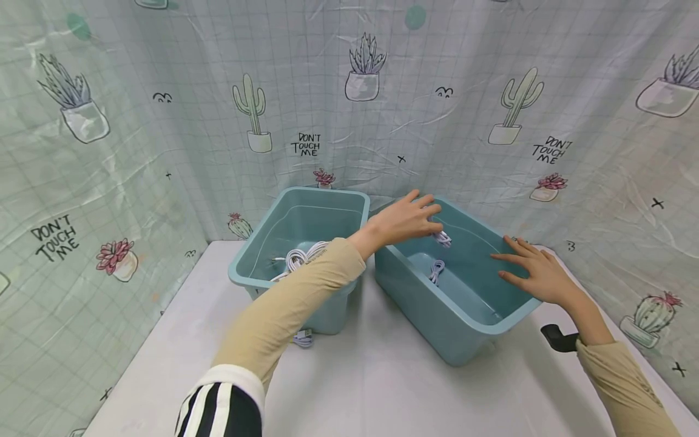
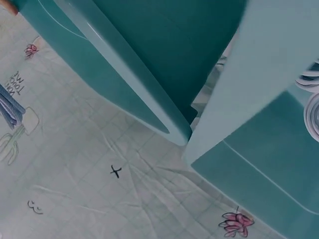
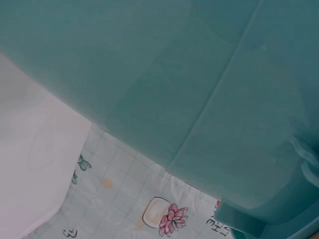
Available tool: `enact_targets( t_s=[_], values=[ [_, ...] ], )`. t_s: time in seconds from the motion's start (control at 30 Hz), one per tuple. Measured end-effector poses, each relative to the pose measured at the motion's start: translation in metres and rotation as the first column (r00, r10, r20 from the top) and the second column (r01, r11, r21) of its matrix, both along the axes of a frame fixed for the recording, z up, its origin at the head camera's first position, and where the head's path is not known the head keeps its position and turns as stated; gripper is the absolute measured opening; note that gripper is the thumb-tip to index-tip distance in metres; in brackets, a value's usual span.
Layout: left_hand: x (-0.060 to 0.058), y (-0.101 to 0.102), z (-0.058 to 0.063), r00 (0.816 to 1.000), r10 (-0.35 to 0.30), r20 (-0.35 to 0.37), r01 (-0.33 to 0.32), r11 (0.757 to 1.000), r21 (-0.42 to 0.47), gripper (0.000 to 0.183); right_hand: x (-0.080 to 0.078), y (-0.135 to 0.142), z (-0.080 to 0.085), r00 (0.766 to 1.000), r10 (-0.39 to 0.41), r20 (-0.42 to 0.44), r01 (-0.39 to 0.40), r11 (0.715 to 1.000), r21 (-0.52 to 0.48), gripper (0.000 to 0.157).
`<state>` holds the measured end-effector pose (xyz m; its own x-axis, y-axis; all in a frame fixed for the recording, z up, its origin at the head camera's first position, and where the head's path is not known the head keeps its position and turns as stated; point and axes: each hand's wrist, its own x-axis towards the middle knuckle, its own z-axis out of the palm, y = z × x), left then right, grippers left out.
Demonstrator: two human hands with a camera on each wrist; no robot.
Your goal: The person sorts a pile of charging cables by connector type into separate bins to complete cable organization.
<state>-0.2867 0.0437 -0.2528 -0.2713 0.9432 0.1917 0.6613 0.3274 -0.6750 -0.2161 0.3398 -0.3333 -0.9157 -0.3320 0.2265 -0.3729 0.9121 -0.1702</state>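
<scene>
My left hand point(image 1: 401, 221) reaches over the right teal bin point(image 1: 420, 285), holding a folded bundle of pale cable point(image 1: 443, 238) that hangs from its fingers inside the rim. That bundle point(image 2: 11, 108) shows at the left edge of the left wrist view. On the bin's floor lies another tied cable point(image 1: 437, 271). At the bin's right side, my right hand point(image 1: 537, 276) has its fingers spread over the rim; whether the palm touches it is unclear. The bin's wall point(image 3: 149, 84) fills much of the right wrist view.
A left teal bin point(image 1: 327, 190) stands close beside, with coiled white cables point(image 1: 297, 259) in it, partly behind my left sleeve. Another cable bundle point(image 1: 303, 339) lies on the white table point(image 1: 377, 388) before it. A patterned curtain point(image 1: 437, 139) surrounds the table's back and sides.
</scene>
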Motion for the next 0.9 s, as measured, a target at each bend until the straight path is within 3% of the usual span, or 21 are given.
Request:
enact_targets(
  t_s=[0.33, 0.9],
  values=[
    [-0.012, 0.014, -0.005, 0.997, 0.076, 0.028, -0.076, 0.997, -0.011, 0.023, 0.000, 0.000, 0.000, 1.000, -0.005, 0.007, 0.005, 1.000, 0.003, 0.048],
    [-0.023, 0.029, -0.015, 0.993, 0.117, 0.011, -0.117, 0.993, -0.014, 0.031, -0.001, 0.000, 0.001, 1.000, -0.018, 0.016, 0.018, 1.000, 0.012, 0.049]
  ],
)
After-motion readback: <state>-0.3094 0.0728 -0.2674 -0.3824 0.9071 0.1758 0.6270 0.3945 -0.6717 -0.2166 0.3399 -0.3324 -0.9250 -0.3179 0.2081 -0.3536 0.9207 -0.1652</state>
